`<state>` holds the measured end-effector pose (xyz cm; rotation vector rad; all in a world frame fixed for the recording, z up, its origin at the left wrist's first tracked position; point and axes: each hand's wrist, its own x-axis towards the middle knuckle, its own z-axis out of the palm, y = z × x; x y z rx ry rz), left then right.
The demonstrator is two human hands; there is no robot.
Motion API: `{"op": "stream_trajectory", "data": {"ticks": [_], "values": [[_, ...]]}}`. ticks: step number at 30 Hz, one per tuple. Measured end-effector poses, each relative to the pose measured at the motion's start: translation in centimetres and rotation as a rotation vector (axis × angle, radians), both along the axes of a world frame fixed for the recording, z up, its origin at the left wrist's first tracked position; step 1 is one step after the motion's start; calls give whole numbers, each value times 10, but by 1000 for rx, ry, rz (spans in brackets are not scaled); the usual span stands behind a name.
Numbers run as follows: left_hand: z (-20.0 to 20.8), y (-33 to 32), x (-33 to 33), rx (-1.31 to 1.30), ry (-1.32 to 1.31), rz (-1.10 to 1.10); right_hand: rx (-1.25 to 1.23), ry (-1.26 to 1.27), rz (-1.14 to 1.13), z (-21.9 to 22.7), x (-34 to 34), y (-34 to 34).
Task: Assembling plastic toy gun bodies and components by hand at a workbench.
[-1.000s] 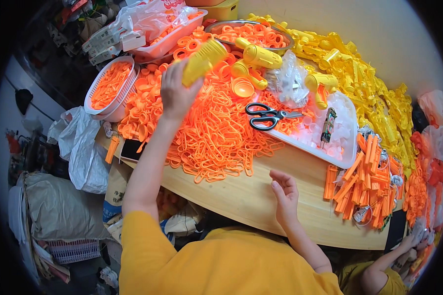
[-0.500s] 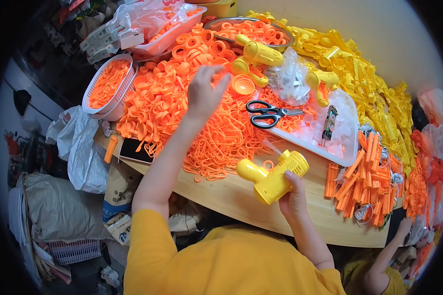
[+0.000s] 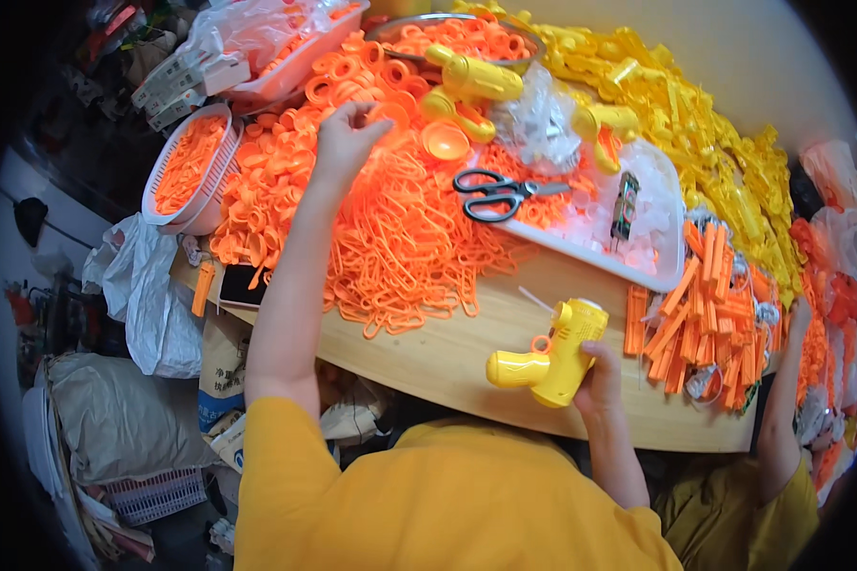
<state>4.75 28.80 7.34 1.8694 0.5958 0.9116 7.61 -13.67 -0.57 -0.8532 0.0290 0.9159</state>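
Observation:
My right hand (image 3: 600, 379) grips a yellow plastic toy-gun body (image 3: 567, 352) above the table's near edge. Its handle points left, a small orange ring (image 3: 541, 344) sits in the angle beside the handle, and a thin pale strip (image 3: 535, 299) sticks out at the top. Over the orange heap, my left hand (image 3: 345, 145) is closed in a pinch at the rim of a round orange cup-like part (image 3: 390, 118). Below that hand lies a thick pile of orange loops (image 3: 400, 257). Black-handled scissors (image 3: 505, 193) rest on the edge of a white tray (image 3: 671, 262).
Orange strips with wires (image 3: 700, 319) lie at the right, with a yellow parts heap (image 3: 705, 171) behind. Yellow toy bodies (image 3: 481, 78) stand past the scissors. A white basket (image 3: 195, 171) and a dark phone (image 3: 243, 285) are at left. Another person's arm (image 3: 783, 409) reaches in at right.
My left hand has moved left over the heap, and its spread fingers have closed to a pinch. The toy-gun body has shifted right and down and turned; an orange ring now shows beside its handle.

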Motion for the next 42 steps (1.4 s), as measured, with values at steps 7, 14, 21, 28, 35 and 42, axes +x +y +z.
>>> {"op": "stream_trajectory", "data": {"ticks": [7, 14, 21, 28, 35, 42], "values": [[-38, -160, -69, -511, 432, -743, 17, -34, 90, 1, 10, -26], [-86, -201, -86, 636, 196, -722, -187, -175, -51, 8, 18, -49], [-85, -223, -88, 617, 212, -511, -350, -302, 36, 8, 19, -59], [-91, -229, -73, 474, 285, -485, -457, -523, 237, 29, 5, -33], [-47, -215, -74, -615, 180, -996, -363, -632, 519, 54, -10, 9], [-51, -200, -90, -432, 258, -1088, -399, -743, 680, 45, -18, 24]]}}
